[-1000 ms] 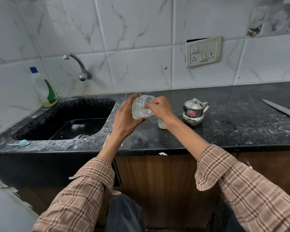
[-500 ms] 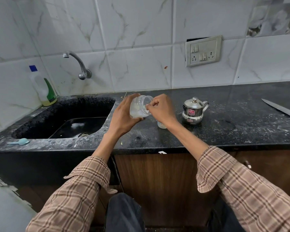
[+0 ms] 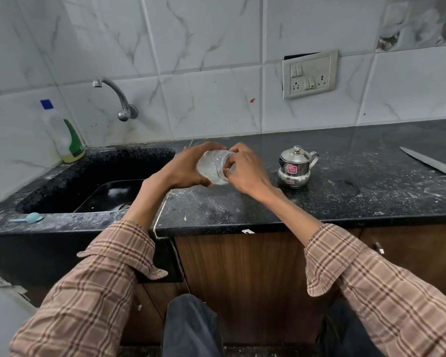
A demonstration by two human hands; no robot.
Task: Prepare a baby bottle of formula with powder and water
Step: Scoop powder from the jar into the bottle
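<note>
A clear plastic baby bottle (image 3: 213, 167) lies tilted almost on its side above the black counter (image 3: 332, 202), its open mouth pointing right. My left hand (image 3: 183, 168) grips its body from the left. The fingers of my right hand (image 3: 247, 168) curl round the bottle's neck and rim. A little whitish content shows low inside the bottle. A small light-blue scoop (image 3: 29, 218) rests on the sink's front edge, far left of both hands.
A steel lidded pot (image 3: 295, 166) stands just right of my right hand. A knife (image 3: 430, 163) lies at the far right. The black sink (image 3: 62, 176), its wall tap (image 3: 116, 99) and a dish-soap bottle (image 3: 67, 135) are to the left.
Both hands have dropped a little towards the counter with the bottle, which is tilted flatter. A small pale object seen earlier behind my right hand is now hidden.
</note>
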